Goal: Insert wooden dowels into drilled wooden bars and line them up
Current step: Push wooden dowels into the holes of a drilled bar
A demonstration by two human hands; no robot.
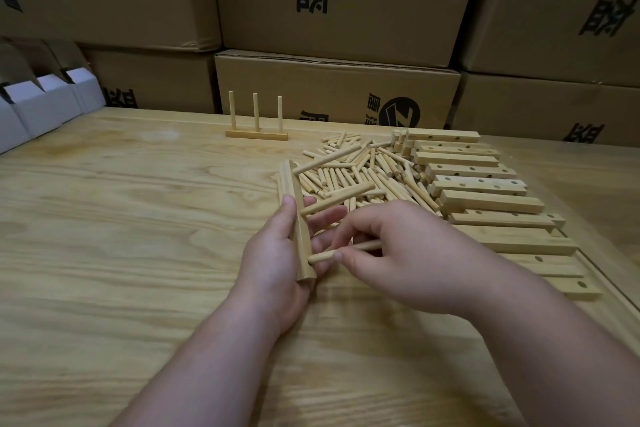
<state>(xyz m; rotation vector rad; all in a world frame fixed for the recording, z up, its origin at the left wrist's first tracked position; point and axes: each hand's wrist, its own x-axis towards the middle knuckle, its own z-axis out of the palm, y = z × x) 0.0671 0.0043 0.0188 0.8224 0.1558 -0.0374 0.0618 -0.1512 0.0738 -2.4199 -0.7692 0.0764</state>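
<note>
Left hand [277,253] gripping drilled bar [294,211], right hand [398,253] pinching dowel [325,256] against its lower hole

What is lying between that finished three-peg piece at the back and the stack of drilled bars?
In the head view, the loose dowel pile spreads between the finished piece and the stacked bars.

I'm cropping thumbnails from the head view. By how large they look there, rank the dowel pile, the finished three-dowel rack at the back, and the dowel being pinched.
1. Dowel pile, by far the widest.
2. Finished three-dowel rack; it stands farthest away, so it looks smaller than it is.
3. Pinched dowel, partly hidden by the right hand.
</note>
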